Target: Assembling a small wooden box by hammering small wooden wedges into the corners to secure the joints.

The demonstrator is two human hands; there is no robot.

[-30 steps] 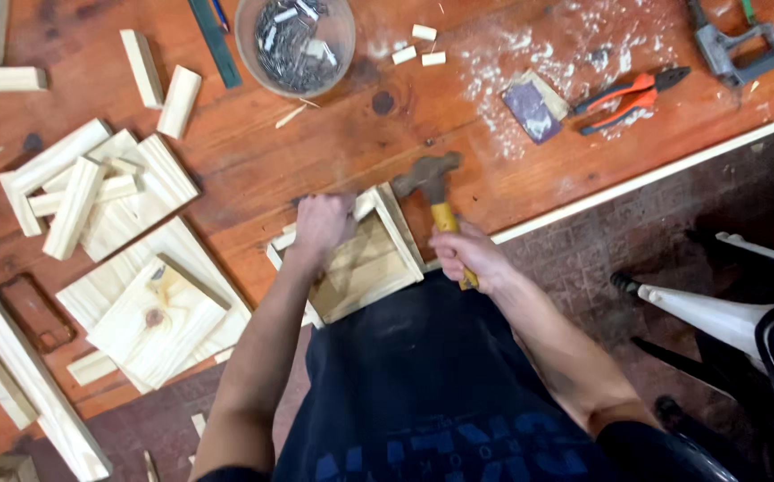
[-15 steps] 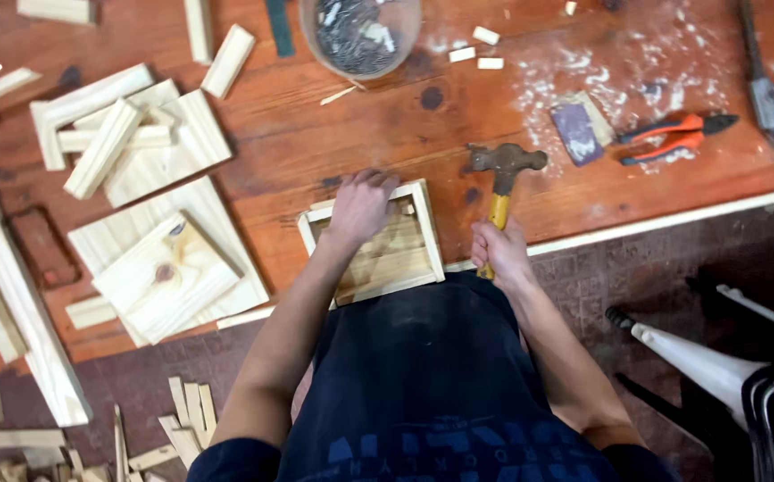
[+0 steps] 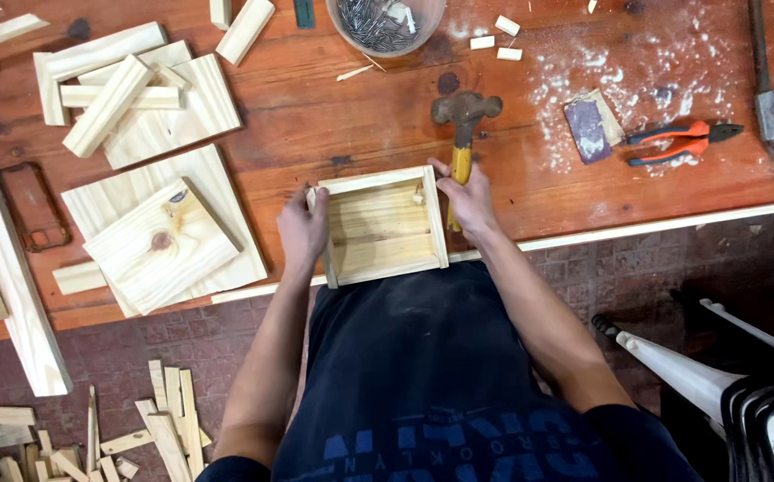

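Note:
A small open pine box (image 3: 380, 225) lies at the front edge of the reddish wooden workbench (image 3: 333, 125). My left hand (image 3: 302, 228) grips its left wall. My right hand (image 3: 466, 198) presses against the box's right wall while holding the yellow handle of a claw hammer (image 3: 464, 120), whose rusty head points away from me over the bench.
Pine boards and strips (image 3: 150, 223) lie stacked at the left. At the back stands a clear tub of nails (image 3: 385, 22). Right of the hammer are a sanding block (image 3: 588, 129), orange pliers (image 3: 682, 141) and sawdust. Wood offcuts (image 3: 159, 424) litter the brick floor. A white chair (image 3: 735, 384) stands at the right.
My left hand has slid from the box's top to its left wall. My right hand with the hammer has come in against the right wall. The view shifted.

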